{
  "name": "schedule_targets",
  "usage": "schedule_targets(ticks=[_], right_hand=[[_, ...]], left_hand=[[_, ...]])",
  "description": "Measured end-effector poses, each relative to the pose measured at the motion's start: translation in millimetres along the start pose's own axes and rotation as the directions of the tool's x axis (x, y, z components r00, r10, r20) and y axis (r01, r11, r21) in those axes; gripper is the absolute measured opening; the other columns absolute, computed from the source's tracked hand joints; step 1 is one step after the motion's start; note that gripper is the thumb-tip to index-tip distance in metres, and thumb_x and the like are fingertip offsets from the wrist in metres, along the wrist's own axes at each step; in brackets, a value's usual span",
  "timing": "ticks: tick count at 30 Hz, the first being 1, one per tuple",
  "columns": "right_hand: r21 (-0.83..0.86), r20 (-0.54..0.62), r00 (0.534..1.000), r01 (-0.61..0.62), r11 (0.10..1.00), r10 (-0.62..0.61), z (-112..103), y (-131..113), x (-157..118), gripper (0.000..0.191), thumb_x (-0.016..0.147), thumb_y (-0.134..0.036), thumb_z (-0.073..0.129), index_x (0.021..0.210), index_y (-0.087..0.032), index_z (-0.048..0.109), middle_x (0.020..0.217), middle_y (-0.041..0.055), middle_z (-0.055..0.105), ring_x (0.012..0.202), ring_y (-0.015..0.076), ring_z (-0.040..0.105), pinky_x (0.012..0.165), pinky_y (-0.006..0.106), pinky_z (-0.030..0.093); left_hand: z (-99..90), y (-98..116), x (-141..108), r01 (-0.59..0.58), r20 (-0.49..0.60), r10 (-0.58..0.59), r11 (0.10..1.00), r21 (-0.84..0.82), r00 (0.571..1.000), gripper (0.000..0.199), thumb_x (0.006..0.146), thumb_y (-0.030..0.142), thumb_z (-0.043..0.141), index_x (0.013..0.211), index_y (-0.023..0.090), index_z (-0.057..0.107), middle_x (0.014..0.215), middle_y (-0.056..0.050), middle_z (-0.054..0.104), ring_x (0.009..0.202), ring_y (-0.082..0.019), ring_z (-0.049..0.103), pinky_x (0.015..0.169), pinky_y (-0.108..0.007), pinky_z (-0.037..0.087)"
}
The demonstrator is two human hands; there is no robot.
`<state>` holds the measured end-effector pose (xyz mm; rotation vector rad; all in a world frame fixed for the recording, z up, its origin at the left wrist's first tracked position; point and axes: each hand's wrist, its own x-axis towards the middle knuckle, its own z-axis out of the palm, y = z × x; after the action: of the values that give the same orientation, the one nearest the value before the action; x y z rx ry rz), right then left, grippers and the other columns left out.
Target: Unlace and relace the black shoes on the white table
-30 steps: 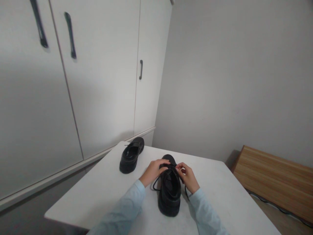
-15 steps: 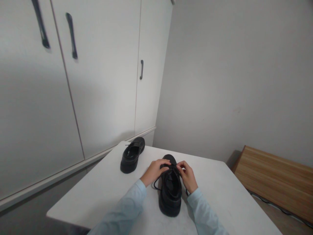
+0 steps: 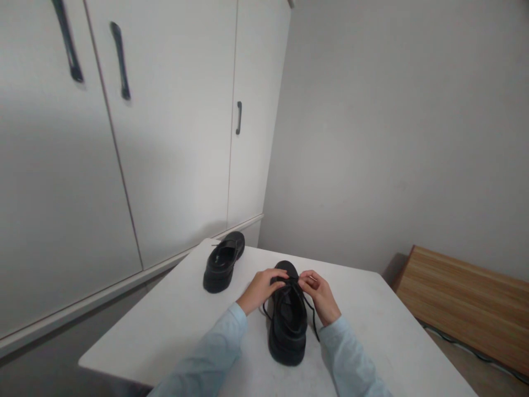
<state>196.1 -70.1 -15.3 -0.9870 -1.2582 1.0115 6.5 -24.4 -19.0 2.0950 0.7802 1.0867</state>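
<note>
A black lace-up shoe (image 3: 288, 339) stands upright on the white table, heel toward me and toe pointing away. My left hand (image 3: 263, 288) lies at the left of its lacing, thumb and fingers closing on the shoe's front. On the other side, my right hand (image 3: 319, 295) pinches at a shoelace by the lacing, fingertips together. One loose end of the black shoelace (image 3: 315, 322) hangs down beside the right wrist; another loop shows left of the shoe. What exactly sits between the fingertips is too small to see clearly.
A second black shoe (image 3: 223, 263) stands at the table's far left. The white table (image 3: 173, 325) has a corner near the white cabinet (image 3: 177, 121) with dark handles. A grey wall rises behind, and a wooden-topped piece of furniture (image 3: 467, 303) is at the right.
My right hand has shifted slightly right and turned, and more of the lace end now shows beside it. My left hand has stayed nearly still.
</note>
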Motion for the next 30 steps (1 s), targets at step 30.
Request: schedule_targets(ticks=[30], right_hand=[[-0.076, -0.071, 0.993, 0.092, 0.993, -0.098, -21.3, 2.3, 6.4, 0.023, 0.069, -0.032, 0.071, 0.083, -0.020, 0.059, 0.079, 0.0023, 0.060, 0.068, 0.0145, 0.056, 0.055, 0.023, 0.041]], left_hand=[[-2.9, 4.8, -4.0, -0.011, 0.048, 0.012, 1.000, -0.022, 0.999, 0.044, 0.068, 0.042, 0.070, 0.105, 0.020, 0.062, 0.113, -0.007, 0.063, 0.107, -0.022, 0.056, 0.097, -0.033, 0.039]])
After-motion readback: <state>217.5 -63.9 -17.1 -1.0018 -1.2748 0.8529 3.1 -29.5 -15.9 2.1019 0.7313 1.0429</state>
